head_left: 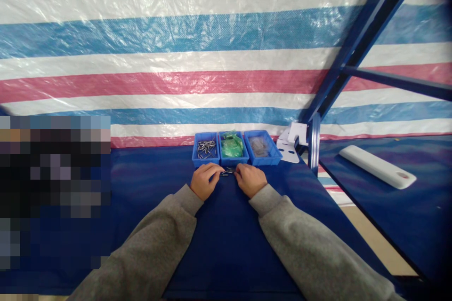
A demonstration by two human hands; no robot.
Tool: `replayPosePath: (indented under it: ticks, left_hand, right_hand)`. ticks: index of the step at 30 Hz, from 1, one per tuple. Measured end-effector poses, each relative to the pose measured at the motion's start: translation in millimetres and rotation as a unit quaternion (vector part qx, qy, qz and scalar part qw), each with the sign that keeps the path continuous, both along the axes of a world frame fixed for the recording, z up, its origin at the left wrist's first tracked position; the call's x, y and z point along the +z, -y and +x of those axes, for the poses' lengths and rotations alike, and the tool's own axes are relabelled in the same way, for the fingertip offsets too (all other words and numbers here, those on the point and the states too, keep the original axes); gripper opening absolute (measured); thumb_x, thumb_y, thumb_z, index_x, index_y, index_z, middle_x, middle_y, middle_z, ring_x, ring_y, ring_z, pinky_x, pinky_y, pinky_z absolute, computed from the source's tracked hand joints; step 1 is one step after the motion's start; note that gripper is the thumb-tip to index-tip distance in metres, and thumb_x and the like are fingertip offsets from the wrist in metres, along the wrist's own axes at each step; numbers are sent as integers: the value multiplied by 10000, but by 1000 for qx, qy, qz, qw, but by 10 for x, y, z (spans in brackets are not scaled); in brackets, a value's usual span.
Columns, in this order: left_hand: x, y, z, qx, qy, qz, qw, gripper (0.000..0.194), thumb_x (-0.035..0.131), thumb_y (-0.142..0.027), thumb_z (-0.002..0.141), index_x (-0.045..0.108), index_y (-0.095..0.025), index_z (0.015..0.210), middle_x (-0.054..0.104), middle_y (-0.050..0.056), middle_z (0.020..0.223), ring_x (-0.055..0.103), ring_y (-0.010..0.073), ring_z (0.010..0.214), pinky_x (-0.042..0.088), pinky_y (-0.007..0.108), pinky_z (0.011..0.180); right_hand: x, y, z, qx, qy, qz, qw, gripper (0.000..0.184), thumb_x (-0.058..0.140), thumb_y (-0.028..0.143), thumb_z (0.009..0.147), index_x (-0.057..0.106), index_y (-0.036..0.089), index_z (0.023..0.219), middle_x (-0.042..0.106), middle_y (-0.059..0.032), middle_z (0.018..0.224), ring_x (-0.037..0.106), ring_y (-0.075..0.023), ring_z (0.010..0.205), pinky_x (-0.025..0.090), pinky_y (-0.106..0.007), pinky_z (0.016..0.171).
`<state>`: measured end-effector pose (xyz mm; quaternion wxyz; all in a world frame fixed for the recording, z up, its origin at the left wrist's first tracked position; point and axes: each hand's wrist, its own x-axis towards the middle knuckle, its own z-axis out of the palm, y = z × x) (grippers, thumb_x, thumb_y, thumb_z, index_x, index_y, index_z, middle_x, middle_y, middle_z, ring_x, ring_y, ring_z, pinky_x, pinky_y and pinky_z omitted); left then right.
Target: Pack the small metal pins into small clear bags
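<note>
Both of my hands rest on a dark blue table top (229, 240), close together at the near side of a row of blue plastic bins. My left hand (206, 181) and my right hand (250, 179) have their fingertips on either side of a few small metal pins (228, 172). Whether either hand grips a pin is hidden by the fingers. Just beyond them, the left bin (195, 155) holds loose metal pins, the middle bin (221, 155) holds green plastic bags, and the right bin (271, 155) holds something grey and indistinct.
White flat plastic parts (290, 143) lie to the right of the bins, beside a blue steel frame post (313, 143). A long white bar (377, 167) lies on a lower blue surface at right. A striped tarpaulin (176, 56) hangs behind. The left side is pixelated.
</note>
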<state>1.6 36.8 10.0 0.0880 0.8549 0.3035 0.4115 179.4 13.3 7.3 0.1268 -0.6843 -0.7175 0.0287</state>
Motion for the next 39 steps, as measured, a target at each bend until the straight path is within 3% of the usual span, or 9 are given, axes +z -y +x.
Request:
replayPosePath:
  ticks: [8,13,19,28,34,39]
  left_hand:
    - [19,12,-4,11,17,-6,1000,208,435,-197,862,631,-190,933,648,65,916,600,165,887,478,307,821]
    - [22,-8,-6,47,31,-1,998,295,500,-261,841,553,-195,1123,598,83,1077,570,185,972,456,347,887]
    - [-40,-50,-11,16,26,4,1000,135,532,-235,830,644,-182,883,667,39,839,602,156,802,480,296,777]
    - [-24,-27,-8,23,17,-7,1000,172,497,-252,849,634,-155,810,638,48,749,588,143,725,463,263,700]
    - [15,12,-14,21,38,-4,999,134,498,-220,847,614,-156,824,626,40,758,578,136,726,455,263,712]
    - [59,46,10,4,61,-9,998,108,493,-201,845,585,-150,873,625,69,873,582,153,844,462,279,761]
  right_hand:
    - [6,16,3,6,-90,119,989,184,436,295,848,582,203,783,640,-25,761,586,-152,705,355,-236,583]
    - [-9,17,4,98,-202,178,958,238,391,292,880,589,189,795,640,-32,772,589,-147,720,396,-231,649]
    - [-39,12,-15,145,-260,194,935,254,388,300,889,600,184,812,645,-39,798,596,-147,761,426,-236,698]
    - [-17,37,-17,164,-288,238,913,199,454,306,867,611,184,863,633,-34,795,576,-133,683,436,-236,652]
    - [-34,30,-36,166,-282,235,915,233,453,341,867,611,186,794,620,-35,715,573,-145,660,426,-247,610]
    - [-44,31,-48,177,-277,218,919,234,464,335,864,620,188,768,625,-27,700,575,-140,650,423,-245,603]
